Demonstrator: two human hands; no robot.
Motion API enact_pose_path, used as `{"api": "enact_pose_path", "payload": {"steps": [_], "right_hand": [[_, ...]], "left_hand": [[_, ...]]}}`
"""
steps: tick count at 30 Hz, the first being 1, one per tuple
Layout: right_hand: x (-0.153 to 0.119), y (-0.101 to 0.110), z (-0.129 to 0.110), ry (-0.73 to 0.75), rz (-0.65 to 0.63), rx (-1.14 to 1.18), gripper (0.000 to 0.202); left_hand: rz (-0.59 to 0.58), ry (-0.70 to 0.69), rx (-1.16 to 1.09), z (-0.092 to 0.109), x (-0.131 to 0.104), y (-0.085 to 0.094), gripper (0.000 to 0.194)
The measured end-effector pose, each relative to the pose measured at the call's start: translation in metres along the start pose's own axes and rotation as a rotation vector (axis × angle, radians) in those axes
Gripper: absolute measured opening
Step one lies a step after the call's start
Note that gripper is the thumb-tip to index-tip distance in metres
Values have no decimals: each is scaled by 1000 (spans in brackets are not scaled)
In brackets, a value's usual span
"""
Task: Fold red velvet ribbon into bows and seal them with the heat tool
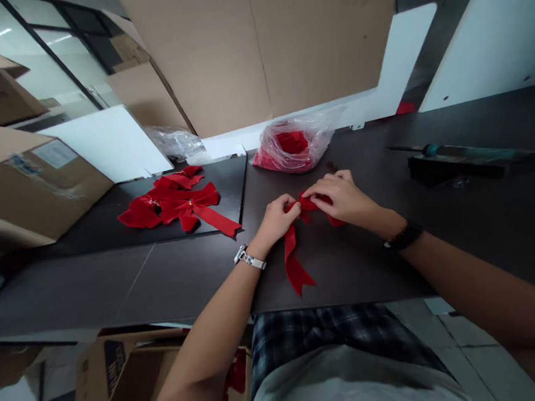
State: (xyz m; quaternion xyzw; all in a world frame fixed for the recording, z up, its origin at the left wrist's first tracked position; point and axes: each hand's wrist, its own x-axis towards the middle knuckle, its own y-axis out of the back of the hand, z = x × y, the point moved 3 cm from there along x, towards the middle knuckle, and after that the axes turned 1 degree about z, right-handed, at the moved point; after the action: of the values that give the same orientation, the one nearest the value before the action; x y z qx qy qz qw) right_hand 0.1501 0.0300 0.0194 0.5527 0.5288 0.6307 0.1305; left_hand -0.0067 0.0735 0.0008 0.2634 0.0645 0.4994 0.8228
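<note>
Both hands meet over the dark table at a red ribbon bow (295,263), whose notched tail hangs down toward the table's front edge. My left hand (278,218) pinches it near the knot, thumb and fingertips together. On its other side my right hand (339,198) has its fingers closed on the loop, close to the left fingertips. More red fabric shows below the right hand. The fingers cover most of the knot. To the left, several finished-looking red bows (179,201) lie in a pile on a black board (213,167).
Behind my hands sits a clear plastic bag (291,146) of red pieces. A glue-gun-like tool (462,151) lies at the right. Cardboard boxes (48,187) stand at the left, and an open box (137,371) is below the table edge. A tall cardboard panel (260,46) rises behind.
</note>
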Motion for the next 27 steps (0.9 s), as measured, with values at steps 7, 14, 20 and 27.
{"api": "enact_pose_path", "payload": {"steps": [7,14,20,27], "right_hand": [[0,13,-25,182,92,101,20],[0,7,-22,251,58,73,37],[0,6,-16,253,114,38,18],[-1,0,-16,318,145,74,16]], "left_hand": [[-30,193,-398,2,0,1,20],[-62,264,-528,1,1,6,18],[-166,296,-564,0,-1,8,21],[-203,-52,-272,4,2,4,21]]}}
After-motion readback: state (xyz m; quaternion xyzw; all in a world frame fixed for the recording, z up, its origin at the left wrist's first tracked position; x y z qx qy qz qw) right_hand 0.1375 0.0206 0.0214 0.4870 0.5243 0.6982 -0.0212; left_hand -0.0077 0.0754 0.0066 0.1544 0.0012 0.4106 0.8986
